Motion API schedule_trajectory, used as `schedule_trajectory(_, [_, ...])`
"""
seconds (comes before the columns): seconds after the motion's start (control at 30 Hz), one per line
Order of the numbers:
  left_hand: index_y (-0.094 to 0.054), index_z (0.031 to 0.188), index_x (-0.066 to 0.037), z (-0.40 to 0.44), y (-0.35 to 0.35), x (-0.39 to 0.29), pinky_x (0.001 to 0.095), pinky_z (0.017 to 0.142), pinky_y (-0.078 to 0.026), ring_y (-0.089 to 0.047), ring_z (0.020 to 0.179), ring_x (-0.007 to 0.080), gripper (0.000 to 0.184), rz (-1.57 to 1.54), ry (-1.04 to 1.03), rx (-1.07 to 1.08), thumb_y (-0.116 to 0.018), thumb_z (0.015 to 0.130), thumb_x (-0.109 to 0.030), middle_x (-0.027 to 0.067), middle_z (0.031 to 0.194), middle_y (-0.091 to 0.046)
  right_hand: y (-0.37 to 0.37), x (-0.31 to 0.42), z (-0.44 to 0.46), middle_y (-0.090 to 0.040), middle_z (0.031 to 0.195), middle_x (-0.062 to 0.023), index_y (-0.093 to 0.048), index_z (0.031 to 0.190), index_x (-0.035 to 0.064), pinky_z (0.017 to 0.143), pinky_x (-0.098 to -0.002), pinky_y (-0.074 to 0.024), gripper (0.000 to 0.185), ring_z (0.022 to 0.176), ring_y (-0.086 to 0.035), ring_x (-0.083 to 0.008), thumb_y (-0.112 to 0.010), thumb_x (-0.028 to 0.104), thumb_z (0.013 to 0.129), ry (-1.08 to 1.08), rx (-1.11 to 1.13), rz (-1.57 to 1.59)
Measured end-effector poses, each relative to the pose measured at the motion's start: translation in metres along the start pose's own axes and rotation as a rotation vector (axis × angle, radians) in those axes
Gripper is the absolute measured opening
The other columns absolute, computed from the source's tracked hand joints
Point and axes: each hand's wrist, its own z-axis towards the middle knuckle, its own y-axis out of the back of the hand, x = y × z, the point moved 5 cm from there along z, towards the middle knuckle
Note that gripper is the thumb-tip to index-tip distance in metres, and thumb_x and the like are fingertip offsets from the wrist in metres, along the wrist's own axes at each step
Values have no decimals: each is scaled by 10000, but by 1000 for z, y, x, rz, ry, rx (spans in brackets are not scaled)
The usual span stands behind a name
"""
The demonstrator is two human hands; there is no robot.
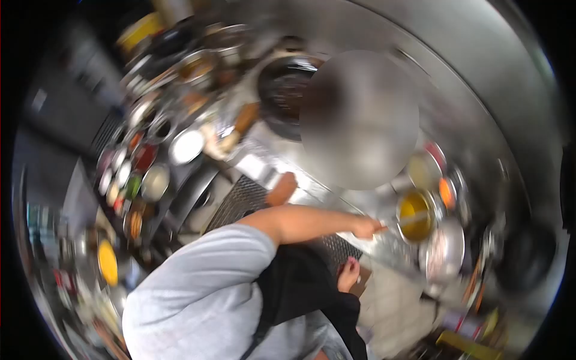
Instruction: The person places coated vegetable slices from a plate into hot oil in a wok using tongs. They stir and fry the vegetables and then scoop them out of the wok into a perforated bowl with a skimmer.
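My left hand is closed on the handle of a ladle, whose far part reaches over a metal container of yellow liquid. Low in front of my black apron, my right hand has its fingers curled; blur hides what they may hold. Just beyond my left forearm is a skin-coloured shape, too blurred to identify. Farther back stands a dark wok with dark contents, partly covered by a round blurred patch.
Bowls of food and a white round dish crowd the left. More containers stand at the right, among them a pale bowl and an orange one. A black wok is at far right, above tiled floor.
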Motion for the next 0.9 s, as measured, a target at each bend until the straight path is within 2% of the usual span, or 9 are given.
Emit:
schedule_trajectory(0.07, [-543,1255,-32,-32,36,-25,444,932,-452,-591,1063,383,513,76,112,289,-677,812,-252,226,1144,-627,-38,40,-8,-602,813,-38,-574,1083,29,617,-244,-467,156,682,-547,-100,-473,90,982,128,198,-177])
schedule_trajectory(0.13, [-581,1204,-21,-65,42,2,437,917,-457,-592,1051,386,471,115,190,220,-667,832,-296,224,1099,-644,-69,40,3,-616,864,-55,-581,1059,6,715,-253,-474,151,767,-566,-114,-472,77,981,294,426,-222])
schedule_trajectory(0.2, [-576,1225,-29,-116,78,2,432,909,-460,-596,1046,376,489,71,252,18,-659,842,-320,220,1085,-649,-103,37,28,-622,900,-66,-590,1033,-10,775,-257,-468,146,825,-572,-121,-486,77,980,381,680,-239])
schedule_trajectory(0.3, [-555,1278,-41,-255,146,-56,402,899,-468,-608,1051,322,536,5,340,-354,-669,845,-336,191,1069,-662,-165,95,1,-626,914,-68,-605,1004,-16,796,-264,-471,143,839,-578,-122,-512,89,978,252,908,-138])
schedule_trajectory(0.43, [-593,1221,-66,-445,149,-110,354,782,-509,-655,872,271,423,-97,589,-1069,-675,858,-269,116,958,-687,-257,196,-77,-586,783,-26,-609,975,8,684,-233,-437,137,721,-528,-83,-546,131,976,477,1167,-264])
schedule_trajectory(0.63, [-607,1169,-82,-630,-9,-182,242,607,-506,-609,705,92,252,-379,676,-2110,-587,931,-161,25,860,-653,-364,195,-144,-556,694,-4,-600,991,35,520,-197,-368,128,574,-480,-60,-552,152,975,471,1533,-329])
schedule_trajectory(0.77, [-622,1121,-90,-667,-145,-264,222,563,-470,-554,629,71,207,-497,890,-2676,-554,932,-138,23,835,-640,-400,187,-196,-553,684,6,-604,995,50,503,-194,-353,112,556,-461,-45,-546,143,976,477,1689,-444])
schedule_trajectory(0.83, [-628,1109,-88,-669,-222,-298,223,557,-456,-531,616,68,200,-273,1126,-2869,-537,934,-119,4,810,-618,-418,175,-210,-544,701,14,-608,998,42,540,-194,-358,107,598,-463,-43,-547,126,974,558,1790,-453])
schedule_trajectory(0.9, [-658,1042,-84,-662,-294,-358,235,557,-446,-550,635,59,183,82,1604,-2917,-528,914,-78,10,757,-629,-426,168,-233,-539,714,19,-610,1000,36,559,-195,-359,104,620,-462,-43,-547,115,972,580,1885,-439])
